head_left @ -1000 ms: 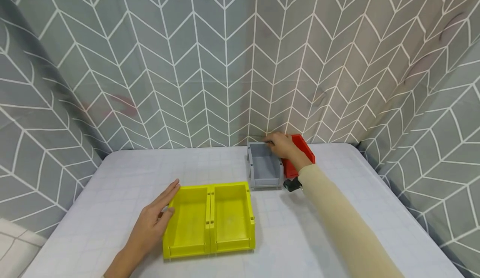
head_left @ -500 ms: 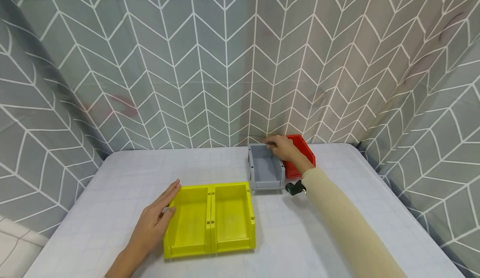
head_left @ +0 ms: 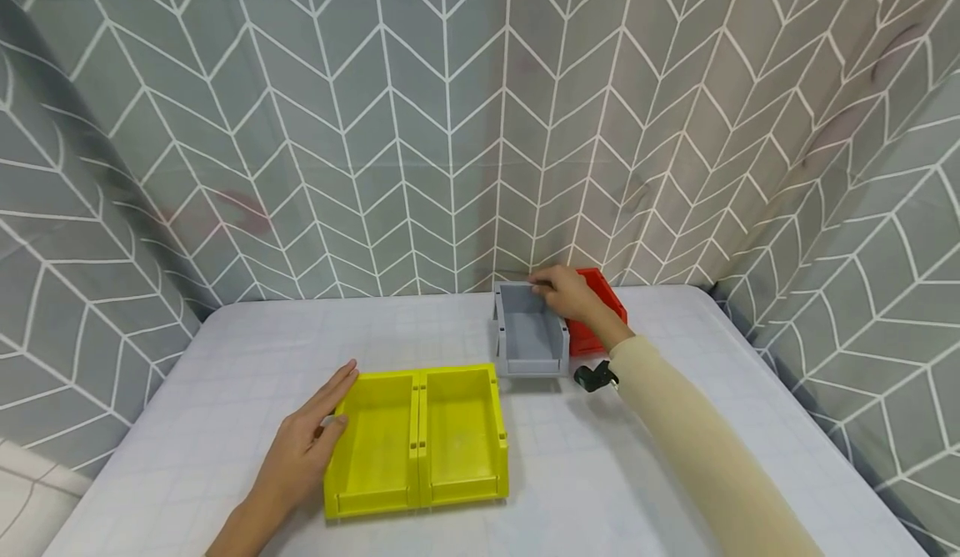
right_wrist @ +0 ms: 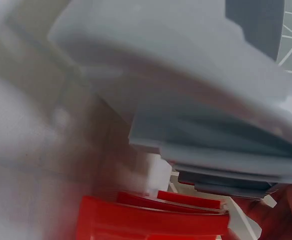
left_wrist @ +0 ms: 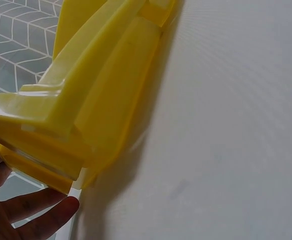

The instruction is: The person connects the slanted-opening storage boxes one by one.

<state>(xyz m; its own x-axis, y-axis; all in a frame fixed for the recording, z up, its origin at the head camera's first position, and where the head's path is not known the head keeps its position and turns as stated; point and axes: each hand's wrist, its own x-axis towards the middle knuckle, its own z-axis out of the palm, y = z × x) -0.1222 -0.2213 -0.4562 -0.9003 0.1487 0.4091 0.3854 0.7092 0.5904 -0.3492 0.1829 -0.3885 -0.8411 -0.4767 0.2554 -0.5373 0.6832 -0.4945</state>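
Note:
My right hand [head_left: 564,290] grips the back right edge of a grey storage bin [head_left: 531,332], its fingers bent over the wall. In the right wrist view the grey bin [right_wrist: 186,75] fills the upper part, blurred. A red bin [head_left: 596,315] stands just right of it, partly hidden behind my hand and forearm. On the left, my left hand [head_left: 303,449] rests along the outer side of two joined yellow bins [head_left: 417,449], fingers extended. Its fingertips touch the back corner of the yellow bin [left_wrist: 100,100] in the left wrist view.
A white cloth [head_left: 420,323] covers the table. Patterned grey curtains [head_left: 450,123] hang at the back and both sides, right behind the grey and red bins. A small black device [head_left: 596,376] hangs at my right wrist.
The grey bin has risen slightly in my right hand, with a shadow now showing below its front. My left hand and the yellow bins stay in place.

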